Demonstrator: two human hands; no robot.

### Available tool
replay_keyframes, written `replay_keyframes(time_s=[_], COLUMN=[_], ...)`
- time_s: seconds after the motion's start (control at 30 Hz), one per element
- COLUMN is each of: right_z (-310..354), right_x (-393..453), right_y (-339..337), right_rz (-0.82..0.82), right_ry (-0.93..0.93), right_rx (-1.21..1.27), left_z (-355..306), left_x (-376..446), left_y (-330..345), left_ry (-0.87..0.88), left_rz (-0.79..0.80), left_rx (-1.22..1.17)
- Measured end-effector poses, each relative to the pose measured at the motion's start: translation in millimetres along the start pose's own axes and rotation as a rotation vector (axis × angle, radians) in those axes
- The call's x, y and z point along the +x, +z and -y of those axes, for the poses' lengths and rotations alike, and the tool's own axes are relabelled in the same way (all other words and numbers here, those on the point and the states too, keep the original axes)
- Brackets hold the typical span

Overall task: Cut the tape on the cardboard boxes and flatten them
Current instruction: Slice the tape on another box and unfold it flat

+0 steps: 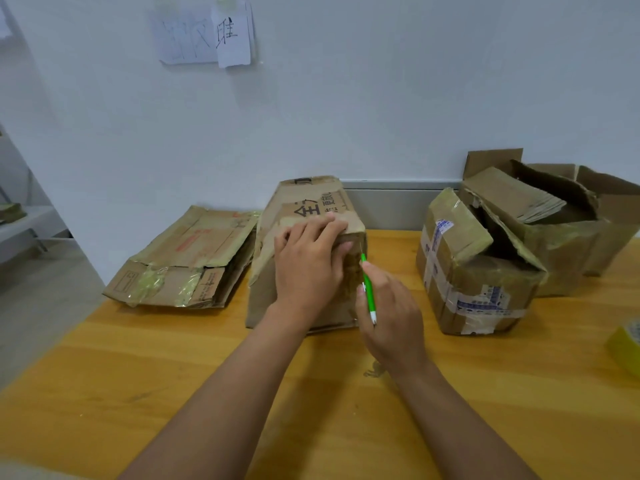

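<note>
Cardboard everywhere on the wooden table point(173, 393). Worn upright box point(304, 216), crumpled and tape-patched, sits mid-table. Left of it: flattened boxes point(187, 261). Right of it: taped box point(464, 271), torn open boxes point(561, 220), yellow tape roll point(627, 344). Left hand point(308, 261) lies flat-fingered on its top; right hand point(388, 317) pinches green utility knife point(367, 285), blade at its right edge.

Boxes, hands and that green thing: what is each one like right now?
Middle box: standing, still closed.
Flattened boxes: lying flat, at left.
Taped box: sealed with printed tape.
Torn boxes: open, ragged, crumpled.
Left hand: resting on the middle box, fingers straight.
Right hand: holding the green cutter, tip at the box's edge.
Tape roll: lying on the table.
</note>
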State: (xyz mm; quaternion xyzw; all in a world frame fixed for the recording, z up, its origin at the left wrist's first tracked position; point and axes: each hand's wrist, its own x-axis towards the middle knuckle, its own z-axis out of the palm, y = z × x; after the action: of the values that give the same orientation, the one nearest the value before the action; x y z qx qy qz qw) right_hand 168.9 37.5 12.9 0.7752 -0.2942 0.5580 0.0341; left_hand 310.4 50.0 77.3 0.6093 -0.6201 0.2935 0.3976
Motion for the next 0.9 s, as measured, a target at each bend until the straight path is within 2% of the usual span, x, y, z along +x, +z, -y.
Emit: replay_keyframes(time_s=[0.9], right_z=[1], right_x=[-2], right_y=[-6], right_rz=[0.003], right_ry=[0.072], right_rx=[-0.051], left_z=[-2], left_x=[-1], left_y=[0], left_ry=[-0.019], left_rz=[0.055], left_rx=[0.017])
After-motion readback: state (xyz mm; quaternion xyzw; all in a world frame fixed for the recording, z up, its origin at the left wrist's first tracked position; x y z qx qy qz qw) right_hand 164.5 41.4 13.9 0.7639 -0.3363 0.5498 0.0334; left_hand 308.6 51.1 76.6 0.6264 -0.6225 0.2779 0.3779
